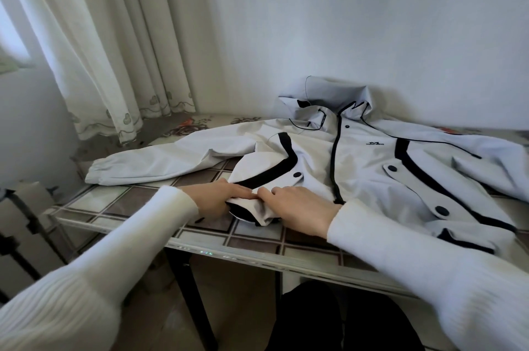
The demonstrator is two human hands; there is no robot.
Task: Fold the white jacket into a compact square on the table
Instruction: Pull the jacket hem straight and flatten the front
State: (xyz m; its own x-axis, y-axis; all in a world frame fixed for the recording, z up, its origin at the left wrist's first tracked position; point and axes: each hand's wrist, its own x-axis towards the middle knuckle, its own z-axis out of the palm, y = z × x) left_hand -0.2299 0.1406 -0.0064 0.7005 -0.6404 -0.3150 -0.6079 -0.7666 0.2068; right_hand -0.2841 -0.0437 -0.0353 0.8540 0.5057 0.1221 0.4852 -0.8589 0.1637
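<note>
A white jacket [360, 156] with black trim and snap buttons lies front-up on the table [120, 201], its hood propped against the far wall. One sleeve [160, 161] stretches out to the left. The jacket's lower left hem corner is bunched and turned up near the front edge. My left hand [220, 199] grips that bunched hem from the left, fingers curled into the fabric. Touching it on the right, my right hand [300, 207] presses down on the same fold, fingers closed over the cloth. The other sleeve runs off to the right.
The table has a tiled-pattern top with a floral cloth [186, 127] at the back. A curtain [120, 50] hangs at the left, down to the table's back corner. A dark frame with cardboard [23, 224] stands to the left of the table. A wall is close behind.
</note>
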